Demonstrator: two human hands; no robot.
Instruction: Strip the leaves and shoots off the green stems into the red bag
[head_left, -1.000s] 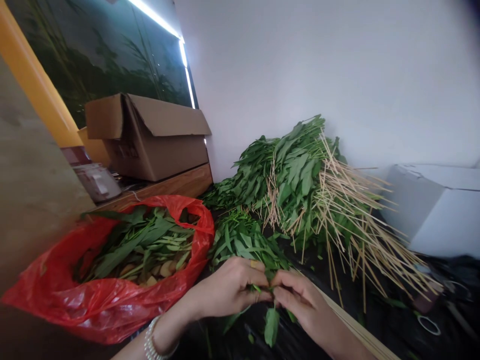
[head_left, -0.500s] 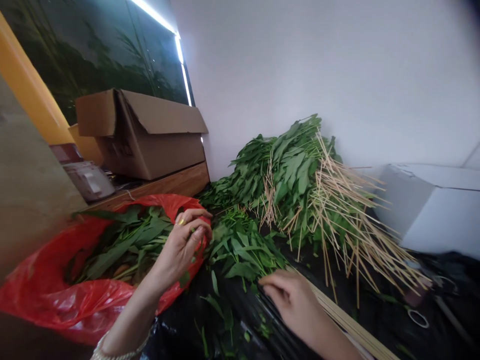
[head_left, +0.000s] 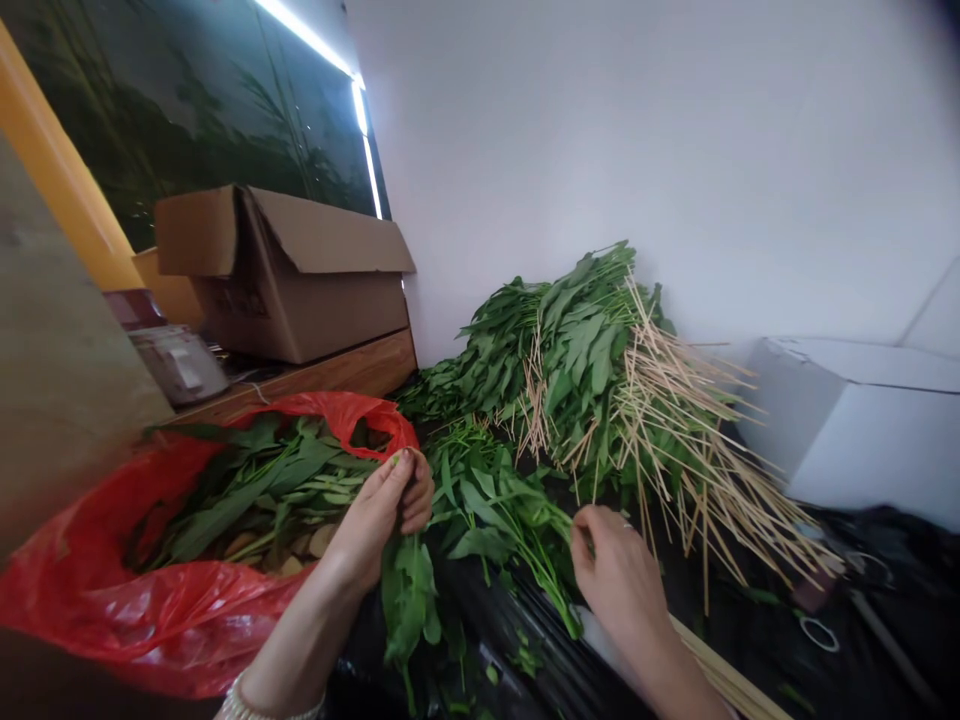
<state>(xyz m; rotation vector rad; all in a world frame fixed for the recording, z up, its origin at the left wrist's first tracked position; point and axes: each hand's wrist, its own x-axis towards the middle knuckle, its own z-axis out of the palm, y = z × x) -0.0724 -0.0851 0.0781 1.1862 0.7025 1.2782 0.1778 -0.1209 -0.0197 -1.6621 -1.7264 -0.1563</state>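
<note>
We grasp a drooping leafy sprig (head_left: 410, 590) in our left hand (head_left: 394, 505) near the red bag (head_left: 176, 625), while our right hand (head_left: 616, 565) meets the loose greens (head_left: 491, 505), its grip unclear.

the left hand (head_left: 397, 500) hides the upper end of its leafy sprig (head_left: 409, 590). the right hand (head_left: 619, 565) covers its own fingertips, which seem to touch green stems (head_left: 551, 575). the near edge cuts the bracelet (head_left: 241, 704), the right edge the white box (head_left: 885, 415).
</note>
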